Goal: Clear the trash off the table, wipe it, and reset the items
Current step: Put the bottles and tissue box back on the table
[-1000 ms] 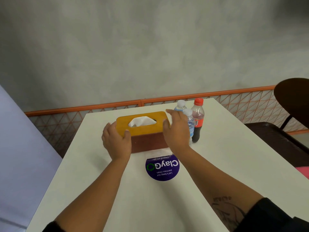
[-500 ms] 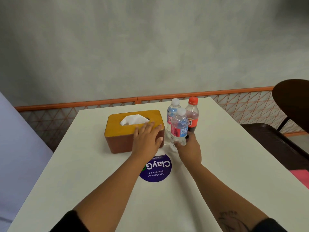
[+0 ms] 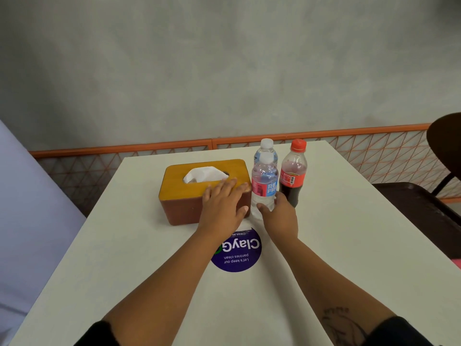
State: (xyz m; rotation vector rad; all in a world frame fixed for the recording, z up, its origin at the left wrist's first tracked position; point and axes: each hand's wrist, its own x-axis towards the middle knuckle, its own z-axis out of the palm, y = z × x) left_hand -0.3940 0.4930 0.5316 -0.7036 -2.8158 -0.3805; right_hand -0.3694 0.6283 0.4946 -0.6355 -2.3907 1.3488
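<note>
A wooden tissue box (image 3: 184, 193) with a white tissue poking out stands near the far middle of the white table (image 3: 349, 245). My left hand (image 3: 222, 208) lies flat over its near right corner, fingers spread. Right beside the box stands a clear water bottle (image 3: 264, 181) with a pink and blue label; my right hand (image 3: 280, 216) grips its base. A second water bottle (image 3: 266, 147) stands behind it, mostly hidden. A cola bottle (image 3: 293, 171) with a red cap stands upright to the right, touching my right hand's fingers.
A round purple sticker (image 3: 237, 253) sits on the table under my wrists. An orange lattice railing (image 3: 374, 148) runs behind the table's far edge. A dark chair (image 3: 444, 156) stands at the right. A pale surface (image 3: 32, 221) lies to the left.
My left hand moved from the box's left side to its near right corner. My right hand left the box's right side, dropped and took hold of the near water bottle's base.
</note>
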